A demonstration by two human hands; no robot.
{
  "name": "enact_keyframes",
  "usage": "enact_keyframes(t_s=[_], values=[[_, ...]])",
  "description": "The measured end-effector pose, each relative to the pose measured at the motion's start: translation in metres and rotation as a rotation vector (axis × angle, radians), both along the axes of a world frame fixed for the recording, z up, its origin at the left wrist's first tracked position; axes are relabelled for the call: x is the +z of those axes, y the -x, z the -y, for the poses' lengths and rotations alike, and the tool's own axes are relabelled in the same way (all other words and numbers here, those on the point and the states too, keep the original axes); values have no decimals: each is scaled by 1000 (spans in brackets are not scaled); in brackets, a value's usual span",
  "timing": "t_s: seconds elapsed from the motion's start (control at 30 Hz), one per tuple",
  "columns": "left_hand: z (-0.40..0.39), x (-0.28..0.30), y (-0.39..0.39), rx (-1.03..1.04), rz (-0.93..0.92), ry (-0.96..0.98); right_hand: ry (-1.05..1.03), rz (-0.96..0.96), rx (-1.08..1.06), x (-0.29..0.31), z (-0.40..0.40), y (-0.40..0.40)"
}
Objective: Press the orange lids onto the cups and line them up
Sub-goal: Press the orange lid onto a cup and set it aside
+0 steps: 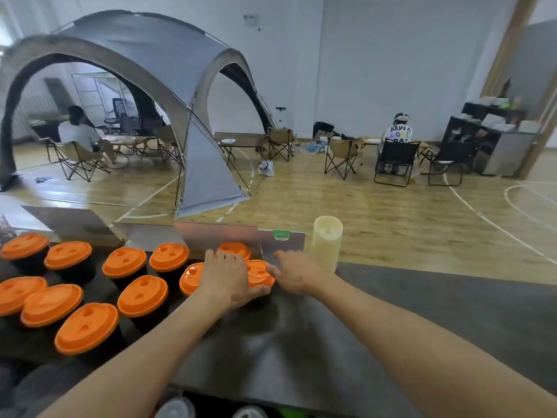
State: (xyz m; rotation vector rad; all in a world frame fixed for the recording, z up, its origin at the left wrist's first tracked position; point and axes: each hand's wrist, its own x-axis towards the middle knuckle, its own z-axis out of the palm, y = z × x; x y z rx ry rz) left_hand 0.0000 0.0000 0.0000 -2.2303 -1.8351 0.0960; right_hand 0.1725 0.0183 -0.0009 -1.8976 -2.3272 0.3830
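Eleven orange lids show in the lower left and centre of the frame, each sitting on a dark cup. Four stand in a back row running from the left edge toward the centre, beginning with the back-left lid [24, 245]; a fifth, the rear lid [234, 249], sits further right against a metal panel [217, 235]. Nearer the camera, four more form a looser group, the closest being the front lid [86, 328]. The last two lie under and beside the hands at the centre.

The left hand [224, 277] lies flat, palm down, fingers straight and spread, pressing on the left-centre lid [190, 279] and partly covering the right-centre lid [259, 273]; its thumb reaches under that lid's near edge. The right hand [297, 274] sits just right of that same lid, fingers extended, fingertips touching its rim. What the cups hold cannot be told, since every one is capped.

One cream-coloured pillar candle [327, 241] stands upright just beyond the right hand. All of this rests on a dark table [422, 312].

In the upper half, one grey dome tent [144, 70] stands on a wooden floor, with folding chairs and two seated people.
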Motion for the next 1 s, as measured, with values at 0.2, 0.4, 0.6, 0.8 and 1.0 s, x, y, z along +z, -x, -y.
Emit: enact_keyframes(t_s=[0.2, 0.4, 0.6, 0.8, 1.0], values=[[-3, -13, -1, -24, -14, -24, 46, -42, 20, -10, -5, 10], [-1, -15, -5, -56, 35, -36, 35, -54, 39, -9, -3, 6], [5, -16, -18, -99, 81, 21, 59, -87, -37, -7, 7, -13], [10, -12, -60, -231, 169, 172, 85, -241, -155, -8, 43, -69], [18, -7, -129, -385, 231, 325, 37, -204, -337, -7, 91, -133]])
